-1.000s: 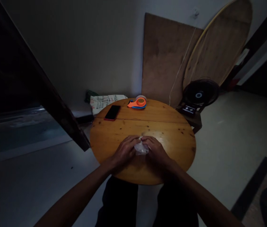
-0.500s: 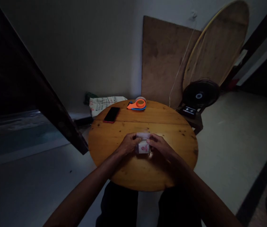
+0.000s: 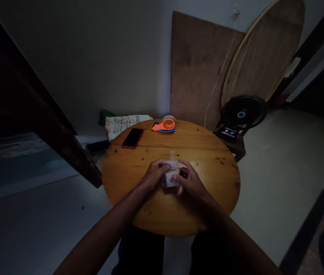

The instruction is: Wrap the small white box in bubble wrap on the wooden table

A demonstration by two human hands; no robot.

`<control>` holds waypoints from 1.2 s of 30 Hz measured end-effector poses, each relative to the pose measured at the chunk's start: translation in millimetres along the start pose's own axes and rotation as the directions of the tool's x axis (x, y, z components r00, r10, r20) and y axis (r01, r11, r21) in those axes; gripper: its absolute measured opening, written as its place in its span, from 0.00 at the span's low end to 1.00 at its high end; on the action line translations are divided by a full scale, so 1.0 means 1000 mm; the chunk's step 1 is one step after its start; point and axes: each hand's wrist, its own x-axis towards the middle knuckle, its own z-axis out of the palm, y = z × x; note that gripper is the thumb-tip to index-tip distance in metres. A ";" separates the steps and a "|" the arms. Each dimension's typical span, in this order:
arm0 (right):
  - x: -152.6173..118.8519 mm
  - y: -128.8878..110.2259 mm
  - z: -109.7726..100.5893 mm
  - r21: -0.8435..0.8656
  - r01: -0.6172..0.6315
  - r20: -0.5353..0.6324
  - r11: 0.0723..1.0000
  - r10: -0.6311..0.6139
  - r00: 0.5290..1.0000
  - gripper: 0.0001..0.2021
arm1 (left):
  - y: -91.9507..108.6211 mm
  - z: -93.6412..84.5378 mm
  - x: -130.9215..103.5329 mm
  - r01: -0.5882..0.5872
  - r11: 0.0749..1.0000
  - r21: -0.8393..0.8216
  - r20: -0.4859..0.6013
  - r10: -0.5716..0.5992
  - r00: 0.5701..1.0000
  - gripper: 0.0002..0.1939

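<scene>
A small box with a pale label and a reddish mark (image 3: 170, 181) sits near the middle of the round wooden table (image 3: 156, 217). Clear, shiny film or tape (image 3: 173, 156) sticks up from its far side. My left hand (image 3: 155, 172) grips the box's left and upper edge, thumb on top. At its right side is my right hand (image 3: 189, 179), thumb on the label and index finger raised apart by the far corner. Fine detail of the film is blurred.
An orange and blue tape dispenser (image 3: 166, 124) and a dark phone (image 3: 132, 138) lie on the table's far part. A printed sack (image 3: 121, 125) is behind the left edge. Right of the table, a black fan (image 3: 242, 114) stands before leaning boards (image 3: 199, 68).
My right hand has shifted its hold, the thumb lower on the label and the index finger lifted. The clear film now stands up beyond the box. The view has shifted slightly.
</scene>
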 end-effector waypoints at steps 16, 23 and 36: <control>0.002 -0.005 -0.005 -0.173 0.100 0.083 0.980 -0.087 0.993 0.19 | 0.012 -0.020 -0.011 0.061 0.998 0.015 0.270 -0.063 0.961 0.19; 0.004 0.003 -0.009 -0.260 0.164 0.097 0.952 -0.143 0.985 0.20 | 0.010 -0.025 -0.012 0.065 0.996 0.053 0.319 -0.079 0.945 0.22; -0.003 0.002 -0.005 -0.439 0.318 0.087 0.840 -0.313 0.946 0.13 | 0.013 -0.022 -0.016 0.012 0.986 0.165 0.251 -0.054 0.966 0.19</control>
